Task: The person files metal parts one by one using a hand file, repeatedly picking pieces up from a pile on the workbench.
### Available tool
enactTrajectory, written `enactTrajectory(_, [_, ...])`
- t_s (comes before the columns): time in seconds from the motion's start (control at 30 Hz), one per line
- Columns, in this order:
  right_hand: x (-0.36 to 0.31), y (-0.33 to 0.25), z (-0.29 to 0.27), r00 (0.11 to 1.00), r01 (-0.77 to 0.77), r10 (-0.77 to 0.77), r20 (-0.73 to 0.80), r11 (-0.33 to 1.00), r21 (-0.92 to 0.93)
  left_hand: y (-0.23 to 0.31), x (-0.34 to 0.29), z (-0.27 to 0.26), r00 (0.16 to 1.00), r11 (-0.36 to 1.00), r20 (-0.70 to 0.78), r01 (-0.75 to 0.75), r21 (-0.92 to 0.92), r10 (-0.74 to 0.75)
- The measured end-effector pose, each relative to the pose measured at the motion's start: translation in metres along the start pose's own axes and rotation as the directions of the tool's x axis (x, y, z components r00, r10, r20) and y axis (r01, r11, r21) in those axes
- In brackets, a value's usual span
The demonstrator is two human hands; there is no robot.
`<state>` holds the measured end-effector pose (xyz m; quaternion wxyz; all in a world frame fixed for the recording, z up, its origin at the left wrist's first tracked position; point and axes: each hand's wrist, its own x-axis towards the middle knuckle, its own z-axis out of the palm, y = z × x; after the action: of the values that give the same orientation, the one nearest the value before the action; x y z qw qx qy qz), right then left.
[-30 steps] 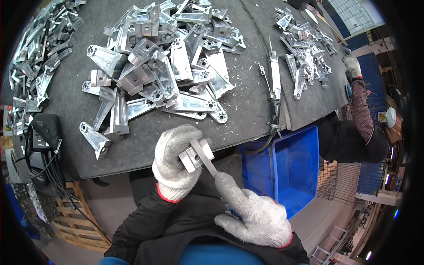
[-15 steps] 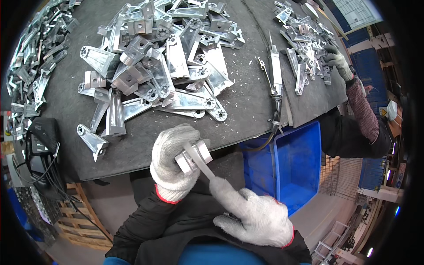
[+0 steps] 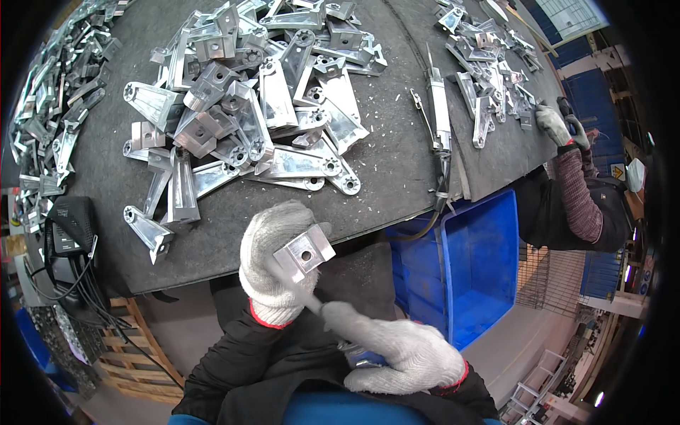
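Note:
My left hand (image 3: 273,241), in a white knit glove with a red cuff, is closed around a silver metal bracket (image 3: 319,248). The bracket's block end, with a round hole, faces up; the glove hides the rest. My gloved right hand (image 3: 411,354) grips what looks like a flat file (image 3: 304,296), index finger stretched along it. Its grey blade is blurred and lies against the lower left edge of the block. Part of a bluish handle shows under the right palm. Beyond my hands, a heap of similar brackets (image 3: 283,95) lies on the dark bench (image 3: 382,177).
More brackets (image 3: 71,106) line the left side. An air-tool-like slim device (image 3: 440,117) with a hose lies right of the heap. A blue bin (image 3: 482,269) stands below the bench edge. At right, a co-worker's gloved hand (image 3: 554,124) is beside another bracket pile (image 3: 489,64). A black box (image 3: 69,219) with cables sits left.
The file has slid down and left, from across the block's face to its lower edge, and the right hand moved with it. The bracket's holed face now shows. The co-worker's hands shifted away from their pile.

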<state>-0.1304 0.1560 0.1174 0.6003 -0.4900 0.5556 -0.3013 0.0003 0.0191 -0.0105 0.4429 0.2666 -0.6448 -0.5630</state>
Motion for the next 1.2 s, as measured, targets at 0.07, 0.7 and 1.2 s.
enactTrajectory(0.07, [0.0,-0.023,-0.002,0.97,-0.241,0.238,-0.038,0.963,-0.123,-0.007,0.0,-0.006,0.999,0.998,0.02,-0.045,0.035,0.044])
enactTrajectory(0.7, [0.0,-0.021,0.009,0.937,-0.319,0.281,-0.209,0.932,-0.174,-0.002,0.004,0.003,0.996,0.982,-0.082,-0.03,0.185,0.046])
enactTrajectory(1.2, [-0.003,-0.017,0.006,0.943,-0.292,0.277,-0.185,0.955,-0.057,-0.001,0.005,0.007,0.991,0.993,-0.118,-0.056,0.105,0.068])
